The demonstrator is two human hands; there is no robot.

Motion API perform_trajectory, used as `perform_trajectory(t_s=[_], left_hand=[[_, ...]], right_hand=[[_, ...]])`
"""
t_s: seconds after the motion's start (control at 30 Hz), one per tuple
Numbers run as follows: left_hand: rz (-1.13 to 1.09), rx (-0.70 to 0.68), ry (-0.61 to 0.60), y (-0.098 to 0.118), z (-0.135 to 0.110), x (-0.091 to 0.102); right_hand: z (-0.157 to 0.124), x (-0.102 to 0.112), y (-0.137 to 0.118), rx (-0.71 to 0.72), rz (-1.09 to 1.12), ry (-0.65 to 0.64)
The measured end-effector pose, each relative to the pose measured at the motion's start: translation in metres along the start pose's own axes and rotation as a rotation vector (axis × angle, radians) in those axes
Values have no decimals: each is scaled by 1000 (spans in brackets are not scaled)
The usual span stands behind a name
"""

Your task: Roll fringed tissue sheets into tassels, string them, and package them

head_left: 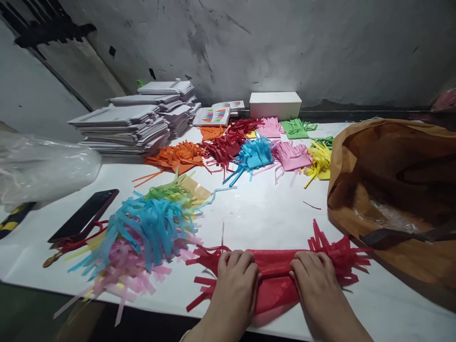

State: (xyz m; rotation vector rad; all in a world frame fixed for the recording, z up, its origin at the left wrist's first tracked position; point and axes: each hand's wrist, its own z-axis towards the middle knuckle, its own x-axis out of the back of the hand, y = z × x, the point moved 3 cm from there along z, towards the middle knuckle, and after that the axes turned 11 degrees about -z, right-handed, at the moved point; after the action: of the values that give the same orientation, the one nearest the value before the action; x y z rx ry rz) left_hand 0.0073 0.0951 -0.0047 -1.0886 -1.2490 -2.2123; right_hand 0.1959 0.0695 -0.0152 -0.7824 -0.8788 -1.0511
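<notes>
A sheet of red tissue paper [274, 263], its two ends cut into fringe, lies across the table's front edge area with a fold or roll along its middle. My left hand [237, 278] presses on its left part, fingers curled over the paper. On the right part, my right hand [315, 275] grips the fold in the same way. Thumbs and the paper under both palms are mostly hidden. Left of my left hand is a pile of fringed tissue paper: blue [153, 225], pink [131, 259] and green [169, 190].
Behind lie fringed bundles in orange [181, 156], dark red [224, 147], blue [258, 152], pink [292, 154] and yellow [320, 159]. White packets [121, 126] are stacked back left, near a white box [275, 105]. A phone [85, 216] lies left; a brown bag [342, 175] stands open right.
</notes>
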Motion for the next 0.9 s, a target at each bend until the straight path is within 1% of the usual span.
perform_trajectory(t_s=[0.1, 0.17, 0.2, 0.27, 0.33, 0.4, 0.5, 0.57, 0.63, 0.67, 0.7, 0.73, 0.8, 0.87, 0.9], left_hand=[[81, 82, -70, 6, 6, -1], [144, 98, -90, 6, 8, -1], [168, 80, -95, 5, 9, -1], [198, -27, -109, 5, 9, -3], [232, -182, -122, 6, 8, -6], [288, -305, -123, 7, 9, -9], [347, -397, -146, 9, 16, -13], [329, -368, -198, 9, 24, -13], [295, -281, -233, 10, 28, -10], [276, -253, -232, 11, 28, -8], [258, -257, -231, 13, 26, -6], [242, -292, -235, 17, 22, -5], [211, -407, -276, 26, 11, -4], [199, -477, -313, 31, -2, -6], [205, -480, -312, 31, -7, -8]], right_hand=[[10, -3, 1, 31, -128, -77], [16, -7, 6, 55, -184, -114], [18, -8, 9, 63, -196, -125], [21, -11, 13, 68, -182, -130], [21, -11, 13, 65, -134, -125], [20, -8, 9, 82, -56, -85], [17, 0, -2, 175, 28, -16], [17, 3, -8, 225, 19, -23], [20, 3, -12, 272, -46, -36], [22, 3, -13, 297, -79, -22], [24, 3, -15, 324, -102, 0], [27, 3, -15, 345, -108, 27], [35, 6, -14, 330, -71, 76], [44, 12, -7, 233, 7, 115], [48, 17, -3, 165, 53, 143]])
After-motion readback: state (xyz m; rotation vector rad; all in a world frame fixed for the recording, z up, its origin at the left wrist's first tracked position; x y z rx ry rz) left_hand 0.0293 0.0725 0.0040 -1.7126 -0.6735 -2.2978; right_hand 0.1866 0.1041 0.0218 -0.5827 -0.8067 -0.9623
